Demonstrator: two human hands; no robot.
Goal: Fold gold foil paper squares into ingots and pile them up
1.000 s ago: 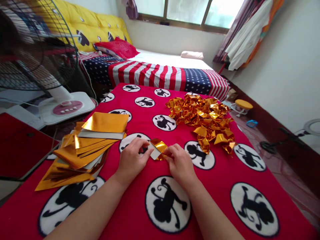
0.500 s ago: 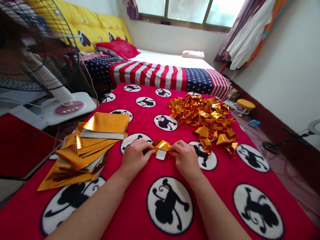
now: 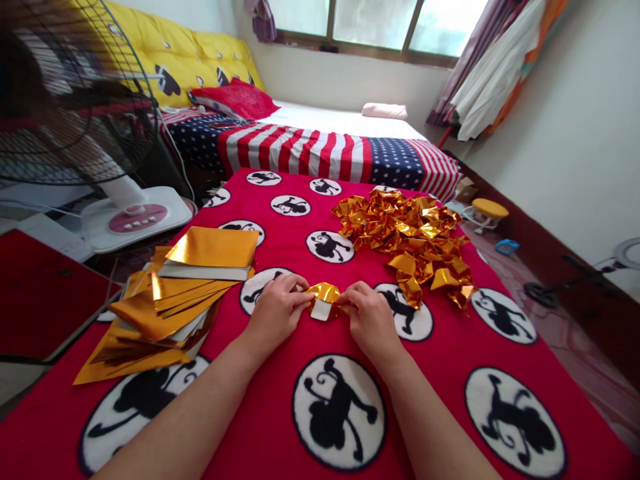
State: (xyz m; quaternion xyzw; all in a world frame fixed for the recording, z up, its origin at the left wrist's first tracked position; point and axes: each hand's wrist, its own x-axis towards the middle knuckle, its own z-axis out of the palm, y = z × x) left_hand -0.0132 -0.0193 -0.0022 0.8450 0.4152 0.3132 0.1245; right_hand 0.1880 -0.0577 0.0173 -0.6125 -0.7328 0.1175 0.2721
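A small piece of gold foil paper (image 3: 325,291), partly folded with a white flap facing me, sits between my hands just over the red cloth. My left hand (image 3: 281,303) pinches its left end between thumb and fingers. At the right end, my right hand (image 3: 367,310) grips it the same way. Left of my hands lies a stack of flat gold foil sheets (image 3: 213,247) with white backs, fanned out unevenly. Beyond my right hand spreads a pile of folded gold paper pieces (image 3: 405,223).
The red cloth (image 3: 240,427) with monkey prints covers the table. A fan (image 3: 135,213) stands at the left beside a dark red panel (image 3: 45,293). Behind the table is a bed (image 3: 320,150) with a striped cover. A yellow stool (image 3: 490,208) stands on the floor at right.
My hands stay at both ends of the gold foil paper. Its upper gold part now looks slightly more raised and rounded. The view has shifted very slightly.
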